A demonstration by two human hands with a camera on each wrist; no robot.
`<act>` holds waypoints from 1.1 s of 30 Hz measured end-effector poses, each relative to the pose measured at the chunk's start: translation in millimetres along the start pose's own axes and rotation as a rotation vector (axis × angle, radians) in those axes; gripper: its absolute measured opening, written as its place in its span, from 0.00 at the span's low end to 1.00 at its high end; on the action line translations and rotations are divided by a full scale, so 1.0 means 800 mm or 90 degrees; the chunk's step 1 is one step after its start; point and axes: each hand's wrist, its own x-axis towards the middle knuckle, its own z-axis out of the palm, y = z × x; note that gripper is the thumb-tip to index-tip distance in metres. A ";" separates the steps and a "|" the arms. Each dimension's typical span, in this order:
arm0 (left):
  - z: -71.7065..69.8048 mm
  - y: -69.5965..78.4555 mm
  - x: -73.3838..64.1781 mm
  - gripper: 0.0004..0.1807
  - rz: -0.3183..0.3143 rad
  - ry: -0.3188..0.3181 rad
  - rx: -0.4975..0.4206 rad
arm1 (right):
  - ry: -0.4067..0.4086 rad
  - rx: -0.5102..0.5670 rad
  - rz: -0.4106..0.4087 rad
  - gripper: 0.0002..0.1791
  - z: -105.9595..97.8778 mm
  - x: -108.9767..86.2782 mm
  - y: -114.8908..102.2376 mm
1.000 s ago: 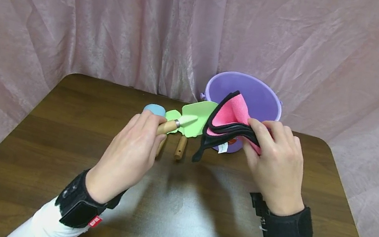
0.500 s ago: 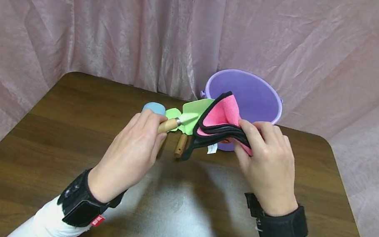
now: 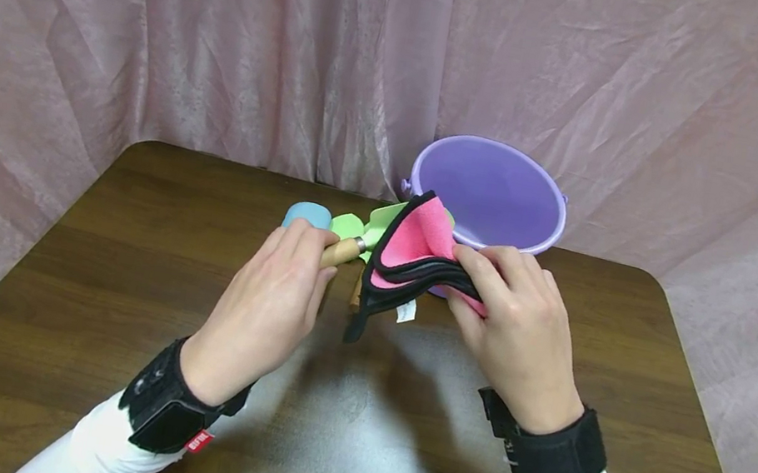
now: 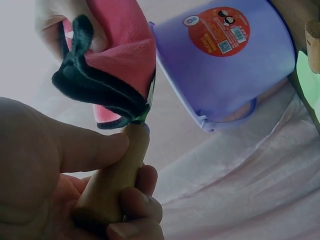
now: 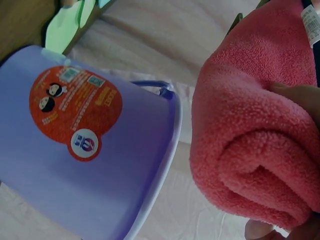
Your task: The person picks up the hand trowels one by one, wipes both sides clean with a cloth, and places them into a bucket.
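My left hand [image 3: 265, 297] grips a garden trowel by its wooden handle [image 4: 115, 175], the green blade [image 3: 381, 222] pointing away to the right. In my right hand [image 3: 522, 334] is a folded pink cloth [image 3: 420, 239] with black edging and a white tag [image 3: 406, 311]. From the head view the cloth overlaps much of the blade. The left wrist view has the cloth right at the blade, just past the handle. Soft rolled folds of the cloth [image 5: 255, 135] show in the right wrist view, with fingers at its edge.
Behind the cloth stands a purple bucket [image 3: 500, 194], with an orange sticker [image 5: 75, 107] on its side. Beyond my left hand lie another green-bladed tool [image 3: 347, 225] and a light blue object [image 3: 308, 214], both partly hidden. A pink curtain [image 3: 269, 40] hangs behind the wooden table [image 3: 74, 284].
My right hand has moved left and slightly nearer with the cloth, which now overlaps more of the trowel blade. The left hand has shifted only slightly, still holding the trowel.
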 end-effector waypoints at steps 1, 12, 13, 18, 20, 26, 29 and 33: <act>0.000 0.000 0.000 0.15 0.001 0.001 -0.001 | -0.002 0.003 -0.004 0.23 0.000 0.000 -0.001; 0.002 0.001 0.000 0.15 -0.001 -0.008 0.006 | -0.050 0.010 -0.024 0.21 0.001 -0.001 -0.002; 0.002 0.001 0.000 0.15 -0.001 -0.009 0.006 | -0.052 0.011 -0.027 0.21 0.001 -0.002 -0.002; 0.002 0.001 0.001 0.16 0.001 -0.008 0.014 | -0.060 0.016 -0.034 0.21 0.001 -0.002 -0.001; 0.002 0.001 0.001 0.16 0.004 -0.005 0.015 | -0.062 0.014 -0.035 0.21 0.001 -0.002 -0.001; 0.001 0.001 0.000 0.16 0.013 -0.001 0.019 | -0.055 0.004 -0.034 0.21 0.001 -0.002 -0.002; 0.001 0.001 0.000 0.16 0.014 -0.005 0.022 | -0.049 -0.003 -0.032 0.21 0.001 -0.002 -0.002; 0.000 0.001 0.001 0.16 0.014 -0.006 0.025 | -0.043 -0.010 -0.026 0.21 0.001 -0.002 -0.001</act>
